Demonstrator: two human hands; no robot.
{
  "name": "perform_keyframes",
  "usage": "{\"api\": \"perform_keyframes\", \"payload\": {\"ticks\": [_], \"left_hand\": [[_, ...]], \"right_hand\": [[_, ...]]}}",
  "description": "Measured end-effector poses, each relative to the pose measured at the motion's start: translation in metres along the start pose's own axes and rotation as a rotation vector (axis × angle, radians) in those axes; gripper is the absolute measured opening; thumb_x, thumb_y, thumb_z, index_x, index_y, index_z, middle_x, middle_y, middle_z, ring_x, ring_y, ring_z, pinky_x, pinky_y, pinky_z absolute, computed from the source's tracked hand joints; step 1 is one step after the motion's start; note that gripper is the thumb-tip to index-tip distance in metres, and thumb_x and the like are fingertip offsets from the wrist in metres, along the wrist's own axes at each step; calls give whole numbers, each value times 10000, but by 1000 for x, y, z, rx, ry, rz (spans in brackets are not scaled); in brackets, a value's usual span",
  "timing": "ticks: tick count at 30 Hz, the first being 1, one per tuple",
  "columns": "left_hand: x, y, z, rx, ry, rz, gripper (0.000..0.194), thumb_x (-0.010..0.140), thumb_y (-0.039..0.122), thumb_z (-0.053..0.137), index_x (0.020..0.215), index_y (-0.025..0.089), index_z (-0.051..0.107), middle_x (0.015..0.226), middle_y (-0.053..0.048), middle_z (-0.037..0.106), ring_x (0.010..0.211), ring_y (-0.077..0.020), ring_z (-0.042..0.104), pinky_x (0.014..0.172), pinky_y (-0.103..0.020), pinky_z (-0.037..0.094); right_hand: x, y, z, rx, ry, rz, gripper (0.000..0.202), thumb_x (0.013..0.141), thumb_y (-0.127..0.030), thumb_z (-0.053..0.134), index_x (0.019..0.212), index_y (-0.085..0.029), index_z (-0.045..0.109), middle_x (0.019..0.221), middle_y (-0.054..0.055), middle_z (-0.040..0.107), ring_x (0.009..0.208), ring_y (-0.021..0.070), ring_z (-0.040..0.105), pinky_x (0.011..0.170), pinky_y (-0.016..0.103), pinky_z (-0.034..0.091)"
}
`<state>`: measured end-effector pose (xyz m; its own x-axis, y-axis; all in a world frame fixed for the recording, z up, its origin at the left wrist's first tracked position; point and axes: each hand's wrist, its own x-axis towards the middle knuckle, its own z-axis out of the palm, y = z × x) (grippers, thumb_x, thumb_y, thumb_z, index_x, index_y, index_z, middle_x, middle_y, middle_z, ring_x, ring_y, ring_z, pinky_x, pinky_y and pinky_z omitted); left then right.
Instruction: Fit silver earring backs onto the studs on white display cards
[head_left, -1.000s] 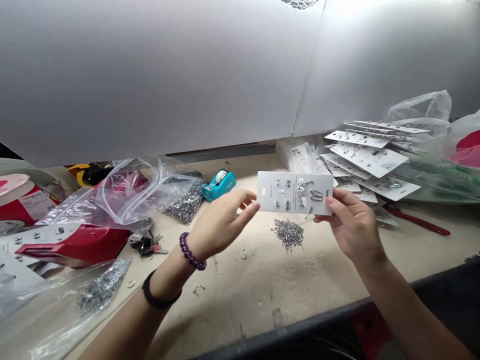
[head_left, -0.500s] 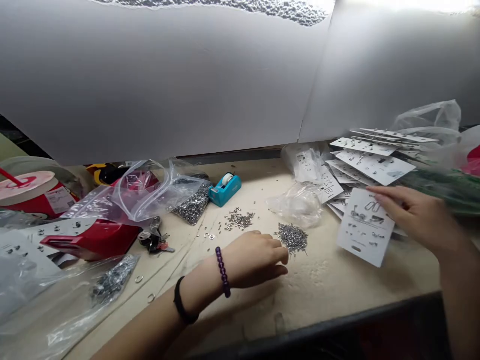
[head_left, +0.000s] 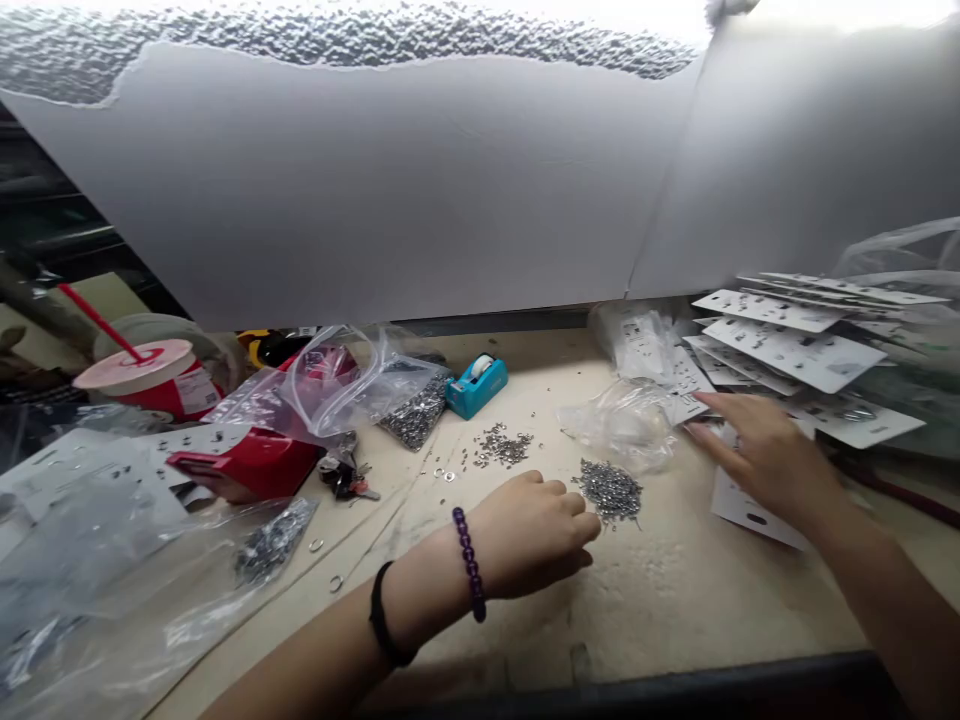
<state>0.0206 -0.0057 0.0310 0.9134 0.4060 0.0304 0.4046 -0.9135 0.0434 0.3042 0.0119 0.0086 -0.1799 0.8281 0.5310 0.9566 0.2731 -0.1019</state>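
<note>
My left hand (head_left: 529,535), with a purple bead bracelet and a black band at the wrist, rests on the table with its fingers curled. Anything inside those fingers is hidden. Beside its fingertips lies a heap of small silver metal pieces (head_left: 611,490). My right hand (head_left: 772,460) reaches over white jewellery cards, thumb and fingers apart. Beneath it, a white card with a slot (head_left: 757,515) is partly covered. Another card with silver pieces (head_left: 862,420) lies to the right of that hand, at the foot of a loose card stack (head_left: 795,350).
A blue tape dispenser (head_left: 478,385) stands behind scattered metal bits (head_left: 502,445). Crumpled clear plastic (head_left: 622,420) lies by the cards. Leftward are a bag of metal pieces (head_left: 412,410), a red scoop-like object (head_left: 247,465), keys (head_left: 345,470) and a red cup (head_left: 161,380).
The view has shifted, so things appear farther right. My right hand, which held up a jewellery card by its top edge, now has its fingers apart over the cards. My left hand stays by the heap.
</note>
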Motion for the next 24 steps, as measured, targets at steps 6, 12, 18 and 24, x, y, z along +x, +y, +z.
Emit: {"api": "perform_keyframes", "payload": {"ticks": [6,12,18,24], "left_hand": [[0,1,-6,30,-22,-11,112,802,300,527,826,190,530,818,-16,635,736,-171,581,612,-307,408],[1,5,-4,39,-10,-10,153,792,340,539,821,191,528,810,2,631,737,-171,576,599,-321,407],[-1,3,-5,11,-47,-9,174,818,347,501,848,183,552,859,-9,642,762,-157,581,560,-312,393],[-1,4,-4,23,-81,-39,178,819,343,502,840,176,559,855,-8,643,768,-169,585,578,-316,397]], "right_hand": [[24,-37,18,82,-417,-38,561,846,-446,434,1329,-172,356,1342,121,423,1200,270,432,933,456,423],[21,-34,20,169,-282,-137,347,863,-285,399,1184,-215,511,1139,80,593,998,233,582,798,403,504],[30,19,24,261,-71,126,276,709,-495,537,910,-342,648,788,60,690,516,206,621,400,302,443],[29,3,6,276,-193,346,376,610,-527,503,878,-315,659,863,65,689,542,211,626,434,322,467]]}}
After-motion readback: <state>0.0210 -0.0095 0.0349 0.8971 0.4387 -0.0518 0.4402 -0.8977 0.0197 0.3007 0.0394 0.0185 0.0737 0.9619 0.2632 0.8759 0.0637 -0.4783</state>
